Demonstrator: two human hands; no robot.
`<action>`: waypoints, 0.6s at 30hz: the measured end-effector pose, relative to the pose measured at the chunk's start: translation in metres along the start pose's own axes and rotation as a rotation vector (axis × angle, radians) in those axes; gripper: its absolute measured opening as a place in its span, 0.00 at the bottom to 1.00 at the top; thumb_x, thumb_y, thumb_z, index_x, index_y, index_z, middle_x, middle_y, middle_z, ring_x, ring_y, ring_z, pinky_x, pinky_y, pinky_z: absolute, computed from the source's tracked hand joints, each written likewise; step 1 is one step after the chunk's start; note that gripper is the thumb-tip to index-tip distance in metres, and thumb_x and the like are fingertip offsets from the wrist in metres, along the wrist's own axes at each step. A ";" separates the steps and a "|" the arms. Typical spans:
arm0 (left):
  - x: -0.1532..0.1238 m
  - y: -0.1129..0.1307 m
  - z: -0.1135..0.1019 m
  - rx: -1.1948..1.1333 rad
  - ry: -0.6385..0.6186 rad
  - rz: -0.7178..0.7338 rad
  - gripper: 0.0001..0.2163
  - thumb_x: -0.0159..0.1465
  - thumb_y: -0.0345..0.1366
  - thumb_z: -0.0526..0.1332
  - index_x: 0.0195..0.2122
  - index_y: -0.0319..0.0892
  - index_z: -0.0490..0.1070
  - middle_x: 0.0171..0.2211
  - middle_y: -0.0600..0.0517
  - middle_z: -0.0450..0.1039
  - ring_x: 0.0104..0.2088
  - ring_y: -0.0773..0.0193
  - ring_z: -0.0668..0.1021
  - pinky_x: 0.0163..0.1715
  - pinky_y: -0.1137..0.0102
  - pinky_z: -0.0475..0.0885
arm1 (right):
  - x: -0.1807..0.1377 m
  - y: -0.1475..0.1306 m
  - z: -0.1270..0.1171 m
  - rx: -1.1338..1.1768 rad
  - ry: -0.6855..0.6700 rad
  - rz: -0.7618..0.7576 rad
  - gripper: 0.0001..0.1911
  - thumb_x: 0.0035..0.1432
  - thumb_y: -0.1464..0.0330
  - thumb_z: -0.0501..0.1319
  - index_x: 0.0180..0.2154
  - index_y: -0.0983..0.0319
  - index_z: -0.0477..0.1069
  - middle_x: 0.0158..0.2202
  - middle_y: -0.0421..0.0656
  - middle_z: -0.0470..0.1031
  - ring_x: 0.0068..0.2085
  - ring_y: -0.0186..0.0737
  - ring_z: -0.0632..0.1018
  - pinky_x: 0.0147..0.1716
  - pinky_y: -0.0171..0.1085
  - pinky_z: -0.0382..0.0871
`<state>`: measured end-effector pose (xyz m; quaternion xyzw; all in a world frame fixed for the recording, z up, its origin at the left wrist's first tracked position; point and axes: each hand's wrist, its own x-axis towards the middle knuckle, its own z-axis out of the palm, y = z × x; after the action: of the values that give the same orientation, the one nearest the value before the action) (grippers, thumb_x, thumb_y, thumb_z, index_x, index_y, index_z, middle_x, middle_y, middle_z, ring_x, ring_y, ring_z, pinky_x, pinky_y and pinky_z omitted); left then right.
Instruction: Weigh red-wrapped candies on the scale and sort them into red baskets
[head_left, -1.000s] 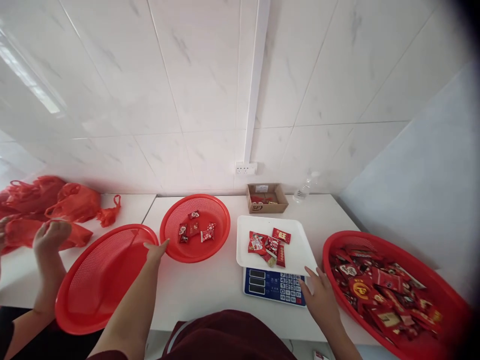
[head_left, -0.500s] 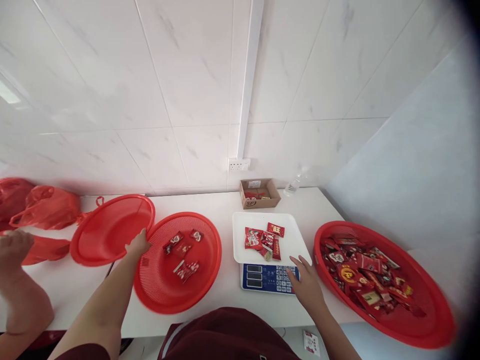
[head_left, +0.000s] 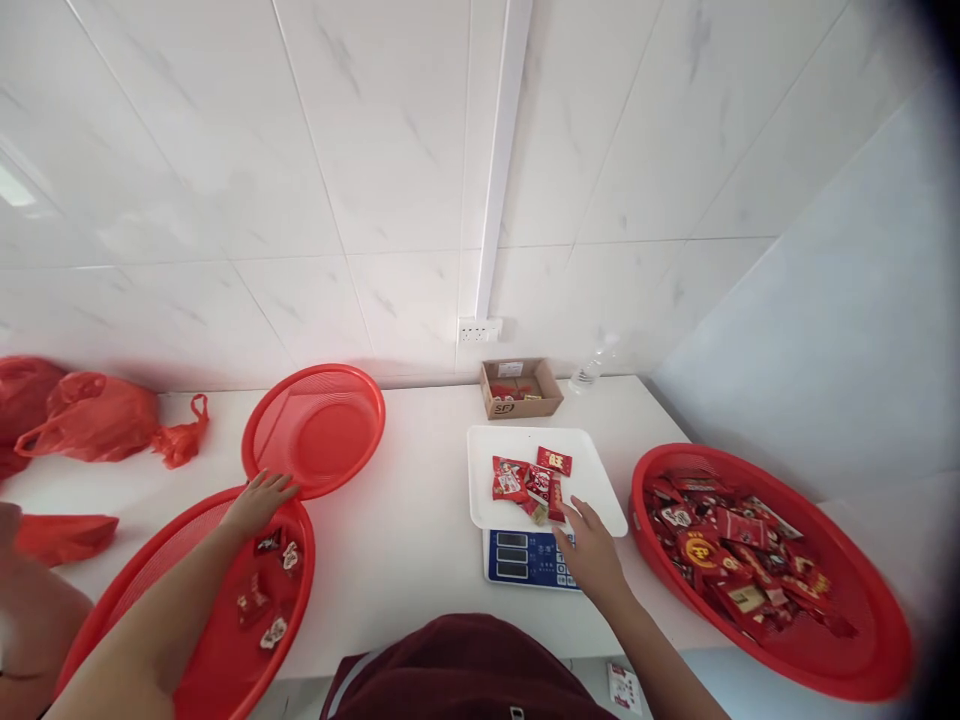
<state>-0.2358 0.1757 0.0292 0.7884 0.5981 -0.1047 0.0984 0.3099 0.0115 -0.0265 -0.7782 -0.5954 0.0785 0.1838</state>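
Observation:
My left hand (head_left: 259,500) is over the rims of two red baskets, its fingers stretched out and apart. Below its arm lies the near red basket (head_left: 306,570), with a few wrapped candies (head_left: 255,600) inside. Beyond the fingertips is the far red basket (head_left: 313,372), with none visible in it. At the front edge of the scale's white tray (head_left: 482,510), my right hand (head_left: 589,545) has its fingers apart. They are close to several red candy packets (head_left: 540,482) on the tray. The hand partly covers the keypad of the blue digital scale (head_left: 529,558).
A large red basket (head_left: 855,600) full of wrapped candies stands on the right. Behind the scale are a small cardboard box (head_left: 506,408) and a clear bottle (head_left: 589,370). Red plastic bags (head_left: 105,415) lie at left. Part of another person's arm (head_left: 37,620) shows at the left edge.
The basket holding a few candies has shifted left and nearer, while the other basket has moved right. My left hand has moved slightly left and down; my right hand has moved left, closer to the packets.

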 end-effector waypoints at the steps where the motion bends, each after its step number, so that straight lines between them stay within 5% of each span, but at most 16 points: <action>1: 0.000 0.002 -0.002 -0.007 0.002 0.029 0.26 0.48 0.18 0.51 0.42 0.50 0.74 0.54 0.52 0.68 0.59 0.61 0.65 0.63 0.61 0.45 | 0.003 -0.008 0.001 -0.029 -0.029 -0.019 0.22 0.57 0.63 0.48 0.52 0.61 0.67 0.58 0.51 0.64 0.59 0.51 0.62 0.54 0.52 0.60; 5: 0.004 0.030 -0.011 -0.054 0.011 0.069 0.23 0.50 0.19 0.52 0.42 0.49 0.74 0.56 0.52 0.67 0.63 0.61 0.58 0.64 0.60 0.42 | 0.021 -0.044 0.001 -0.131 -0.149 -0.107 0.22 0.59 0.66 0.49 0.55 0.60 0.65 0.60 0.48 0.61 0.60 0.50 0.60 0.56 0.52 0.54; 12: 0.019 0.153 0.013 -0.216 0.015 0.088 0.22 0.63 0.37 0.50 0.59 0.40 0.59 0.59 0.45 0.62 0.61 0.57 0.61 0.62 0.59 0.47 | 0.050 -0.071 0.004 -0.233 -0.212 -0.196 0.27 0.57 0.78 0.46 0.56 0.58 0.64 0.58 0.48 0.65 0.55 0.51 0.66 0.49 0.49 0.59; 18: 0.022 0.198 0.038 -0.238 0.054 0.025 0.27 0.60 0.22 0.44 0.61 0.38 0.54 0.56 0.43 0.66 0.56 0.59 0.68 0.60 0.59 0.51 | 0.062 -0.054 0.008 0.062 -0.164 -0.163 0.20 0.56 0.75 0.47 0.46 0.64 0.71 0.48 0.49 0.73 0.48 0.44 0.73 0.46 0.40 0.65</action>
<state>-0.0407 0.1330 -0.0076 0.7812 0.5987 -0.0105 0.1766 0.2760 0.0843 -0.0074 -0.7120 -0.6671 0.1452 0.1643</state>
